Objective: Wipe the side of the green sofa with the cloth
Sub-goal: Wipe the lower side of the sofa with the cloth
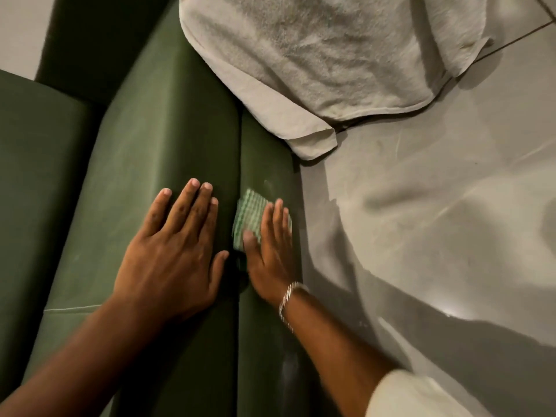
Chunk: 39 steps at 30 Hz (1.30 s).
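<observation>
The green sofa point(156, 121) fills the left half of the head view, seen from above, with its armrest top and outer side panel point(264, 158) meeting at a seam. A green-and-white checked cloth point(248, 213) lies flat against the side panel. My right hand point(270, 254), with a silver bracelet on its wrist, presses flat on the cloth and covers its lower part. My left hand point(171, 251) rests palm down on the armrest top, fingers spread, holding nothing.
A large cream towel point(316, 55) drapes over the far end of the sofa and onto the grey tiled floor point(436, 191) at the right. A seat cushion point(33, 164) lies at the left. A pale sleeve point(412, 395) shows at the bottom right.
</observation>
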Each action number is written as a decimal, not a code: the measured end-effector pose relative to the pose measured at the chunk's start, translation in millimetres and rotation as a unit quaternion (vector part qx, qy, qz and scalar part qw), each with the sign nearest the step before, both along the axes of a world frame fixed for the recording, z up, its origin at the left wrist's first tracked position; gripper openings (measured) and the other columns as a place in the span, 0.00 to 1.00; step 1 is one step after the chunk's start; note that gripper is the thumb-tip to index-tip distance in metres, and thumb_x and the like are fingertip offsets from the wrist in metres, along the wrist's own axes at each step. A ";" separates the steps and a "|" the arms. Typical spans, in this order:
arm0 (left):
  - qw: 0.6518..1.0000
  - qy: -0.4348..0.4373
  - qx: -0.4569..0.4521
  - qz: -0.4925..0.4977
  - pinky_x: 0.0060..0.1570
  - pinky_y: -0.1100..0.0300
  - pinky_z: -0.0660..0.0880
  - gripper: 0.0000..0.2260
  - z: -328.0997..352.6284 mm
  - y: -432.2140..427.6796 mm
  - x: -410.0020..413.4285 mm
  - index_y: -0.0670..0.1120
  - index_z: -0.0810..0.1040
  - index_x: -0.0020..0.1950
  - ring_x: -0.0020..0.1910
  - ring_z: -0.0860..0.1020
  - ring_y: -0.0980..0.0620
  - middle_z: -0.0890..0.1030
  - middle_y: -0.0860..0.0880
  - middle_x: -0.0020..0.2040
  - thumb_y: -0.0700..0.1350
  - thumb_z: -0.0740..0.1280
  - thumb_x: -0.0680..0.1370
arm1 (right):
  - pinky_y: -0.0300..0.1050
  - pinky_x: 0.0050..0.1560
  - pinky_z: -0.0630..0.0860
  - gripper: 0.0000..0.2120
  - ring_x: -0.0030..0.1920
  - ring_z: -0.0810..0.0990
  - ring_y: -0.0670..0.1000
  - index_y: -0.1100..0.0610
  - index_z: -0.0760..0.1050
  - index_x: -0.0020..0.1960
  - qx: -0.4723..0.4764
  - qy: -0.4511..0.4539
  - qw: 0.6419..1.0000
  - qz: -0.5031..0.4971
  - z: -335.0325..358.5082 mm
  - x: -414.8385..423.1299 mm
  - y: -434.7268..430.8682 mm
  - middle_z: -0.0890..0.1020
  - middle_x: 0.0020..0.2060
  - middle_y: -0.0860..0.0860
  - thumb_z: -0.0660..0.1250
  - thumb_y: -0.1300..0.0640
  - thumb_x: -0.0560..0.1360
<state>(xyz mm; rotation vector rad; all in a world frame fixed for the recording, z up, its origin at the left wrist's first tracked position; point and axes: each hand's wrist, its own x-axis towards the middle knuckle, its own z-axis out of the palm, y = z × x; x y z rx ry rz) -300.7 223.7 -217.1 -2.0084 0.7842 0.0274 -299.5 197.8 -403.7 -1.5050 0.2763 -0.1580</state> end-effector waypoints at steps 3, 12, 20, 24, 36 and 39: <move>1.000 -0.006 -0.001 0.001 0.76 0.40 0.55 0.34 -0.1 0.7 0.4 0.37 0.62 0.75 0.79 0.55 0.42 0.62 0.38 0.77 0.58 0.51 0.76 | 0.53 0.79 0.38 0.34 0.79 0.37 0.52 0.57 0.39 0.78 0.005 0.010 1.000 0.004 2.0 62.4 -26.7 0.40 0.79 0.55 0.44 0.41 0.79; 1.000 0.005 0.025 -0.006 0.76 0.38 0.53 0.34 -6.3 -3.7 0.6 0.36 0.62 0.75 0.79 0.56 0.39 0.61 0.37 0.77 0.56 0.52 0.75 | 0.54 0.79 0.43 0.40 0.78 0.37 0.45 0.49 0.38 0.76 0.090 0.062 0.993 -0.047 -32.6 -34.3 16.7 0.39 0.76 0.44 0.33 0.28 0.71; 1.000 0.005 0.005 -0.006 0.75 0.37 0.55 0.32 -7.5 9.2 -25.5 0.35 0.64 0.74 0.77 0.59 0.39 0.63 0.36 0.76 0.53 0.54 0.74 | 0.51 0.79 0.42 0.32 0.80 0.45 0.54 0.49 0.47 0.78 0.038 0.012 0.998 -0.055 4.1 63.6 -24.2 0.48 0.80 0.54 0.46 0.40 0.77; 1.000 0.018 0.013 0.005 0.75 0.38 0.55 0.33 -6.7 25.1 -63.5 0.35 0.63 0.74 0.78 0.59 0.38 0.63 0.36 0.77 0.53 0.55 0.74 | 0.50 0.79 0.40 0.33 0.80 0.45 0.53 0.50 0.49 0.78 0.080 0.049 0.995 -0.028 -15.0 25.9 -11.7 0.48 0.80 0.52 0.44 0.40 0.76; 0.997 -0.046 0.050 0.019 0.78 0.42 0.40 0.35 -10.2 45.8 -121.7 0.39 0.43 0.78 0.80 0.42 0.42 0.46 0.40 0.81 0.58 0.43 0.77 | 0.57 0.79 0.53 0.41 0.79 0.50 0.50 0.47 0.51 0.77 0.164 0.066 0.982 0.061 -47.7 -181.2 59.3 0.52 0.80 0.50 0.52 0.27 0.71; 0.997 -0.054 0.048 0.017 0.78 0.42 0.41 0.35 -11.5 51.8 -133.1 0.39 0.43 0.78 0.80 0.43 0.42 0.46 0.40 0.81 0.58 0.43 0.77 | 0.55 0.80 0.48 0.52 0.80 0.48 0.50 0.48 0.46 0.78 0.182 0.110 0.976 0.053 -55.4 -225.3 85.9 0.49 0.80 0.51 0.43 0.19 0.63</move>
